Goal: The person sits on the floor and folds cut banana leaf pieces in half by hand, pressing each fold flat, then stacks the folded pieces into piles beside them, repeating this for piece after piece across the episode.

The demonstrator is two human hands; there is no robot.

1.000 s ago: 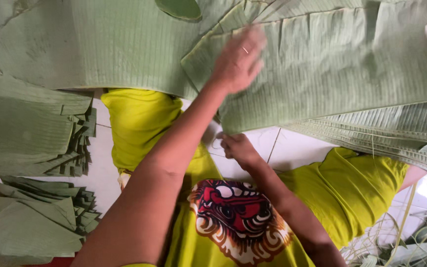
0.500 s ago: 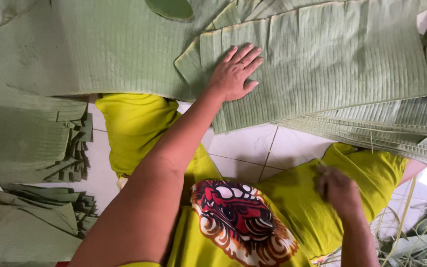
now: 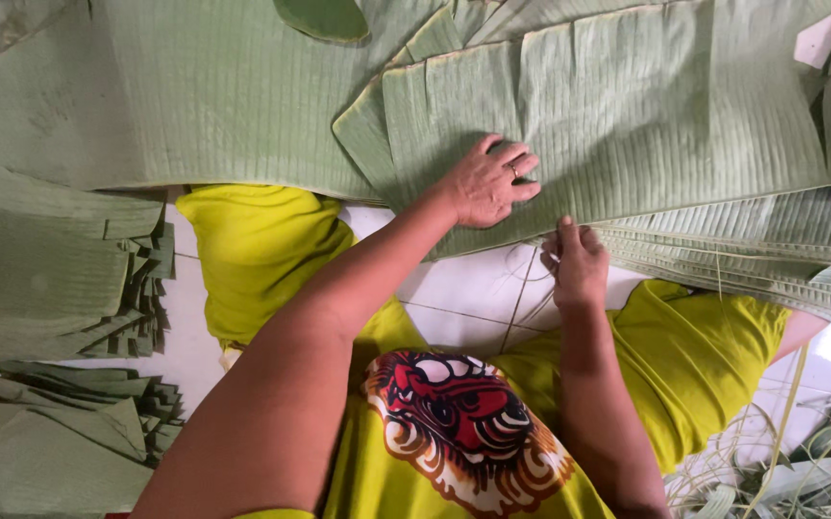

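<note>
A large green banana leaf sheet (image 3: 627,106) lies spread in front of me over other leaf sheets (image 3: 175,86). My left hand (image 3: 487,183), with a ring on one finger, rests flat on the sheet near its lower edge, fingers slightly curled. My right hand (image 3: 577,261) pinches the lower edge of the same sheet just below the left hand, thumb up against the leaf. Both arms reach forward over my yellow-green clothing (image 3: 271,250).
Two stacks of cut, folded leaf pieces (image 3: 50,269) (image 3: 69,442) lie at the left on the white tiled floor (image 3: 473,288). Layered leaf strips (image 3: 771,250) run off to the right. Leaf ribs and scraps (image 3: 800,452) pile at the lower right.
My left hand slid down the sheet and pressed flat. My right hand dropped back toward my lap, then came up and took the sheet's lower edge. The view moved closer.
</note>
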